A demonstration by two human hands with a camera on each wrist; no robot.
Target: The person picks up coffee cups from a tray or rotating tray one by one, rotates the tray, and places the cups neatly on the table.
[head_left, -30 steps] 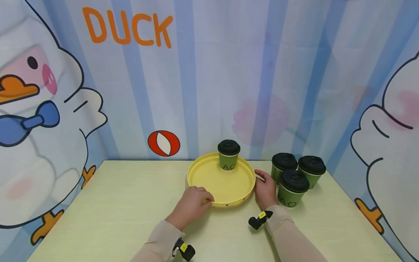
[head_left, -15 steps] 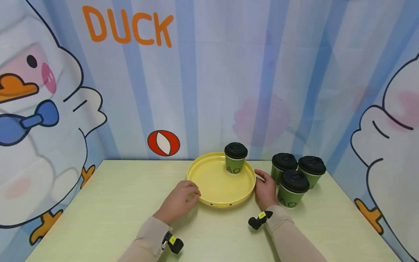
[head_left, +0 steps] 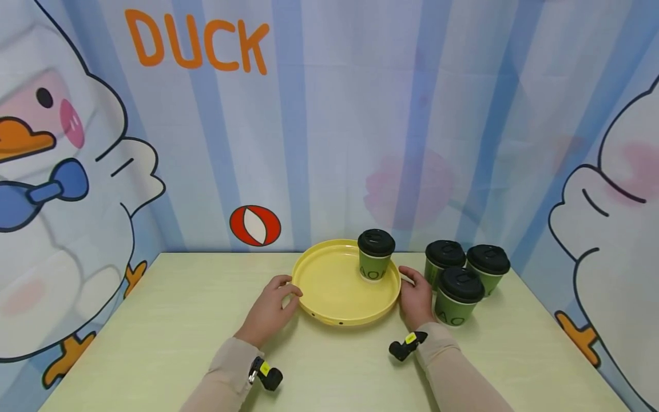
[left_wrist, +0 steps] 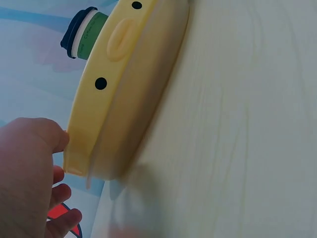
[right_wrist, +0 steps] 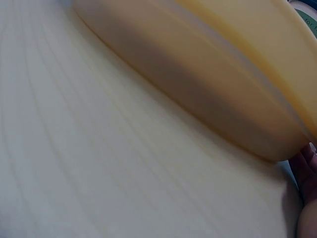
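A round yellow turntable tray (head_left: 334,297) with a raised rim stands on the table. Its rim carries a moulded oval and two black dots, plain in the left wrist view. On its right part stands a green paper cup (head_left: 374,266) with a black lid, upright. At the tray's left edge my left hand (head_left: 270,309) pinches the rim, thumb on the near side; its other fingers (left_wrist: 60,193) hang apart, below the edge. My right hand (head_left: 416,300) rests along the right side, fingers fairly straight against the rim; the right wrist view shows only part of it.
Three more green cups with black lids stand grouped right of my right hand: a near cup (head_left: 458,297), a back left cup (head_left: 444,257) and a back right cup (head_left: 488,266). A duck-print curtain (head_left: 329,126) hangs behind the pale table (head_left: 154,343).
The tray has turned: its cup has moved right and nearer, the rim's dots leftward. My left hand has gone left and away along with the rim. The right hand has stayed put.
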